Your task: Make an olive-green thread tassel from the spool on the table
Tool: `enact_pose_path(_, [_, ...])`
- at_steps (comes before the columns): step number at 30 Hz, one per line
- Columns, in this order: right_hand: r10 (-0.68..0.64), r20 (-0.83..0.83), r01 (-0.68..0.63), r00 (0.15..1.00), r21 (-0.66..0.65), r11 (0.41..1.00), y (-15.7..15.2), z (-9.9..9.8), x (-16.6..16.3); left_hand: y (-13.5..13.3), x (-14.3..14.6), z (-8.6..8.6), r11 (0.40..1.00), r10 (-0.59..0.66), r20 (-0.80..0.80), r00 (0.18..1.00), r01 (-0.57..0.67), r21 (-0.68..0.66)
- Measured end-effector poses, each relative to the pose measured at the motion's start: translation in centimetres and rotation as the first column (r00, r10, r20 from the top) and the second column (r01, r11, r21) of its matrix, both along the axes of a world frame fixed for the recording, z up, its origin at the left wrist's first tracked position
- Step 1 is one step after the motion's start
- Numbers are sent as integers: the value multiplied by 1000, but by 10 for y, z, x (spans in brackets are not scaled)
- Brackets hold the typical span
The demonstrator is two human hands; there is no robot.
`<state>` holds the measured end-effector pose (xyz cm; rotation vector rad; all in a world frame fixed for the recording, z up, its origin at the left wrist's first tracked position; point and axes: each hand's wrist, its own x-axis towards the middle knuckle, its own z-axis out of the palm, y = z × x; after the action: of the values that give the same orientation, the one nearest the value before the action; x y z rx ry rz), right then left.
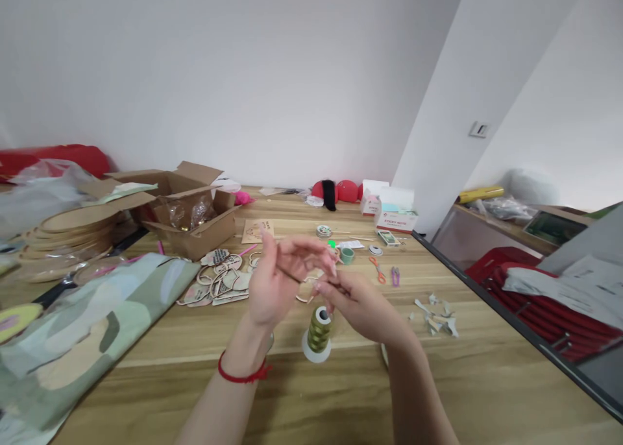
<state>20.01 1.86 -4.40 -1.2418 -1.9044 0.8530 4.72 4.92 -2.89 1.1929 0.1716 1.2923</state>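
Note:
My left hand [277, 279] is raised above the wooden table [311, 393], palm toward me, fingers half spread, with a thin dark strand running across the palm. My right hand [353, 302] is just to its right, fingers pinched together at the strand's end, close to the left fingertips. Under both hands stands an upright spool of olive-green thread [318, 331] on a white base. A red string bracelet [241, 373] circles my left wrist.
Flat wooden cut-out shapes [221, 279] lie behind my left hand. An open cardboard box [187, 215] and stacked wooden hoops [73, 234] sit at the left, patterned fabric [87, 328] at the front left. Orange scissors [377, 270], purple snips [395, 276], paper scraps [435, 315] lie right.

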Motion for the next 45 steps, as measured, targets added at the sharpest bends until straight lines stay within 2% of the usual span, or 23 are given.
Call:
enact_pose_path(2, [37, 44, -35, 998, -35, 999, -3, 2, 2, 11, -3, -4, 984, 162, -175, 971, -146, 101])
enact_pose_path(3, [56, 44, -54, 997, -42, 998, -5, 3, 3, 14, -4, -7, 977, 198, -289, 937, -163, 140])
enact_pose_path(5, [83, -8, -83, 997, -52, 995, -7, 4, 5, 16, -2, -14, 976, 194, -509, 839, -113, 187])
enact_pose_path(7, [103, -84, -109, 991, -69, 992, -8, 5, 8, 14, 0, -19, 982, 139, -657, 741, -18, 187])
enact_pose_path(9, [113, -135, -124, 984, -81, 989, -8, 6, 11, 11, 2, -21, 982, 128, -727, 674, 14, 186])
enact_pose_path(12, [85, -129, -96, 988, -80, 992, -6, 6, 16, 11, 1, -20, 976, 192, -768, 611, -40, 212])
enact_pose_path(14, [61, -131, -72, 989, -85, 994, -3, 5, 17, 12, -4, -18, 979, 186, -797, 574, -37, 202])
enact_pose_path(15, [57, -145, -70, 988, -81, 994, -1, 4, 17, 12, -6, -17, 984, 144, -817, 558, 4, 176])
enact_pose_path(17, [71, -187, -84, 980, -64, 994, 2, 2, 14, 12, -11, -16, 981, -27, -865, 501, 182, 75])
enact_pose_path(20, [106, -251, -127, 962, -69, 989, 5, 1, 7, 11, -14, -17, 875, -294, -910, 293, 466, -133])
enact_pose_path(22, [115, -274, -148, 955, -103, 984, 8, -1, 2, 10, -12, -18, 806, -369, -910, 190, 553, -212])
enact_pose_path(23, [115, -282, -154, 952, -120, 981, 10, -2, 0, 10, -11, -19, 776, -400, -899, 175, 587, -231])
enact_pose_path(25, [100, -301, -146, 948, -137, 980, 13, -5, -3, 9, -6, -18, 685, -508, -836, 207, 686, -247])
enact_pose_path(27, [57, -344, -107, 937, -127, 986, 16, -8, -5, 7, -2, -16, 610, -657, -677, 333, 762, -218])
enact_pose_path(28, [32, -366, -81, 930, -119, 990, 17, -9, -6, 6, 0, -14, 607, -717, -549, 430, 772, -188])
enact_pose_path(29, [14, -381, -62, 924, -114, 992, 18, -10, -7, 4, 1, -12, 638, -742, -392, 544, 753, -162])
enact_pose_path(31, [-17, -381, -30, 924, -118, 993, 19, -10, -8, 1, 2, -5, 767, -635, -57, 770, 621, -160])
enact_pose_path(33, [-34, -347, -14, 937, -134, 991, 19, -11, -9, 1, 2, 1, 883, -390, 160, 907, 417, -213])
enact_pose_path(35, [-14, -291, -26, 956, -133, 991, 19, -11, -9, 4, -1, 5, 947, -167, 209, 964, 216, -237])
enact_pose_path(37, [36, -233, -64, 972, -113, 992, 17, -11, -8, 12, -5, 4, 983, -40, 140, 989, 64, -170])
enact_pose_path(40, [91, -174, -109, 981, -94, 990, 12, -9, -4, 24, -14, -6, 987, 157, -107, 982, -152, 52])
enact_pose_path(43, [106, -150, -122, 983, -102, 987, 7, -4, 0, 32, -22, -16, 893, 435, -341, 833, -352, 281])
enact_pose_path(45, [105, -177, -122, 979, -86, 989, 5, -1, 4, 33, -26, -19, 853, 513, -461, 724, -372, 365])
